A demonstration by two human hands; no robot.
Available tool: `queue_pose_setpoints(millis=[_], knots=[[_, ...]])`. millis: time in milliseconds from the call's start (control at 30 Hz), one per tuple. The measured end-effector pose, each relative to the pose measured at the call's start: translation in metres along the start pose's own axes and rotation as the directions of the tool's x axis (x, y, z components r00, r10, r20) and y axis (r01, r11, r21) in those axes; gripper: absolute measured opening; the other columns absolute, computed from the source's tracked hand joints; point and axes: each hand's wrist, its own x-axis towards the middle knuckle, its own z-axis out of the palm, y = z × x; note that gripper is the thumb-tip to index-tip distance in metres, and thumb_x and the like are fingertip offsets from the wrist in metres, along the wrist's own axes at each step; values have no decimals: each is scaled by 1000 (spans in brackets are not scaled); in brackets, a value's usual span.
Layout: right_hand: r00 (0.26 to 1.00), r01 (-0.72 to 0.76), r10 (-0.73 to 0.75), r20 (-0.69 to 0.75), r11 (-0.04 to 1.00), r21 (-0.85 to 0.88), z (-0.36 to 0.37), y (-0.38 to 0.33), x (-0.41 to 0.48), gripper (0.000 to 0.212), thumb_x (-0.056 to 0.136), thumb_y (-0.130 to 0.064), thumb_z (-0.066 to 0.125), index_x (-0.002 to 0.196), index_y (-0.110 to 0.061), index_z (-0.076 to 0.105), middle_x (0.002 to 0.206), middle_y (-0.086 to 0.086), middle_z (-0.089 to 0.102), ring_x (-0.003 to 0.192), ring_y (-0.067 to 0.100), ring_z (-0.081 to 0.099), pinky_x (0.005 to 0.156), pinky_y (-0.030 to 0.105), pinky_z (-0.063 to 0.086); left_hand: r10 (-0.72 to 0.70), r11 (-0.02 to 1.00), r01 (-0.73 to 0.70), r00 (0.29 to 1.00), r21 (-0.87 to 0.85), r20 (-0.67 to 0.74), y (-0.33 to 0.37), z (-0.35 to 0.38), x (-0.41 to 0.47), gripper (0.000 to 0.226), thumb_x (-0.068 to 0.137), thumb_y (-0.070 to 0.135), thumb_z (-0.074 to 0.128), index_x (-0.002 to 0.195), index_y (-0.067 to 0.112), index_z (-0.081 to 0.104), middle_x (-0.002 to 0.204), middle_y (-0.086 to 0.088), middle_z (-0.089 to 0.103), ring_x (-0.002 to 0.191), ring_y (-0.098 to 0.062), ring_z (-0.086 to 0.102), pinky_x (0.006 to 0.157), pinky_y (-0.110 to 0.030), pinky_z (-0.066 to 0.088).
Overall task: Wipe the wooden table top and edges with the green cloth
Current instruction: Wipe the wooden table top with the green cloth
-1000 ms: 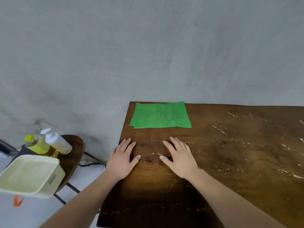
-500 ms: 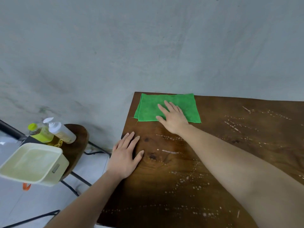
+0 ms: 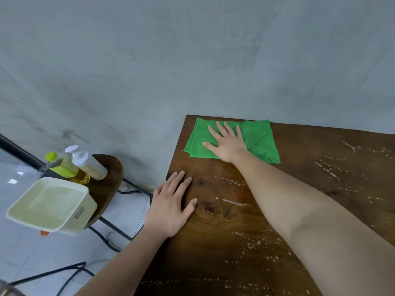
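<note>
A folded green cloth (image 3: 259, 141) lies flat at the far left corner of the dark wooden table (image 3: 288, 210), close to the wall. My right hand (image 3: 227, 142) rests palm down on the cloth with fingers spread, pressing it to the wood without gripping it. My left hand (image 3: 171, 207) lies flat on the table's left edge, fingers apart, holding nothing. White splashes and streaks dot the table top in front of the cloth and out to the right.
Left of the table stands a round wooden stool (image 3: 108, 178) carrying a cream plastic tub (image 3: 51, 205), a yellow-capped bottle (image 3: 62, 164) and a white pump bottle (image 3: 87, 162). Black cables (image 3: 106, 240) run over the pale floor. A grey wall (image 3: 192, 60) is right behind the table.
My right hand has moved from the bare wood near me forward onto the green cloth and now covers its middle. My left hand has stayed at the table's left edge.
</note>
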Motion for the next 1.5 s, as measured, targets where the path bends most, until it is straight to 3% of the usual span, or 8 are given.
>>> queue_pose_setpoints(millis=[200,433,700,867,1033,1200,1367,1500], knots=[[999,-42,42,-25,999,20,17,-7,-59,89,97,-89,-3,174,-44,-8,183,-5,-17,170,23,-16,135,59,-10,18,1000,-18,1000,-10,-16,1,0,-1,72,109,76,22,172,42,27,182,15,13,168,-8,1,135,-40,6],[997,-65,66,-35,997,42,39,-41,-167,85,101,-86,-2,173,-42,-11,182,-4,-20,169,22,-20,135,57,-13,38,993,-47,996,-112,-78,-2,1,-3,71,111,71,21,169,32,38,179,7,29,167,-14,17,135,-44,17],[999,3,0,-44,998,67,71,-89,-283,80,106,-83,5,174,-43,-5,182,-5,-19,169,22,-19,136,58,-6,21,968,-50,992,-245,-121,-10,5,-4,73,112,67,14,159,27,53,171,5,44,164,-14,26,132,-45,22],[999,26,-23,-39,998,54,62,-77,-256,81,103,-86,4,174,-47,-4,183,-9,-15,169,17,-19,136,56,-9,21,963,-54,992,-266,-125,-11,5,-3,76,111,69,12,159,26,54,170,5,45,163,-15,28,132,-46,23],[985,-168,170,-39,984,57,43,-57,-171,84,100,-86,0,174,-45,-6,184,-6,-13,170,22,-14,136,57,-9,16,941,-57,992,-333,-123,-13,2,-2,68,115,63,19,166,25,41,172,2,43,162,-18,31,132,-48,27],[961,-268,272,-47,961,73,48,-77,-158,84,102,-82,1,175,-40,-4,185,-1,-11,170,28,-13,135,59,-8,10,901,-79,987,-427,-162,-14,-1,-4,63,116,60,23,163,25,45,168,2,47,159,-18,38,130,-47,32],[996,-88,89,-19,994,65,64,-143,-212,83,104,-77,2,175,-36,-5,184,1,-17,169,28,-19,134,59,-11,-82,762,-26,987,-647,-136,-17,-9,-7,68,110,67,23,159,29,51,167,8,46,156,-2,36,131,-31,27],[993,100,-93,-72,991,94,84,-190,-262,78,109,-71,17,176,-32,16,186,5,3,171,31,-6,134,61,-4,-145,652,28,986,-758,-88,-23,-18,-7,61,110,69,27,157,38,52,161,18,51,150,2,43,129,-32,31]])
